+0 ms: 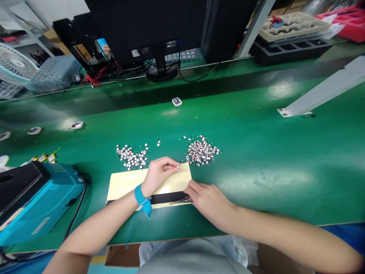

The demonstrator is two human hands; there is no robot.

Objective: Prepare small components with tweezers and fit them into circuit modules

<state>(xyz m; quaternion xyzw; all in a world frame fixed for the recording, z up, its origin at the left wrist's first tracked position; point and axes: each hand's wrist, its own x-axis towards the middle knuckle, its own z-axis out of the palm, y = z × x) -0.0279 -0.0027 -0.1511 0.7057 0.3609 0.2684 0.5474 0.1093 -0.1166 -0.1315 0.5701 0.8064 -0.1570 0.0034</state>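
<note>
My left hand (161, 173), with a blue wrist strap (143, 199), is over a yellow backing sheet (125, 182). Its thumb and index finger pinch a small white part (178, 166) near the sheet's upper right. My right hand (207, 199) is closed at the sheet's right end, its fingertips by a black strip (168, 197) that runs along the sheet. A thin tool that looks like tweezers (182, 201) sticks out to the left from under this hand. Above the sheet lie a dense pile of small white parts with black leads (201, 151) and a looser pile (132, 156).
A blue and black machine (59, 198) with a cable stands at left. Several small white-rimmed pieces (176, 101) lie farther back on the green table (270, 152). A monitor (148, 26) stands behind, and a grey metal brace (325, 89) slants down at right.
</note>
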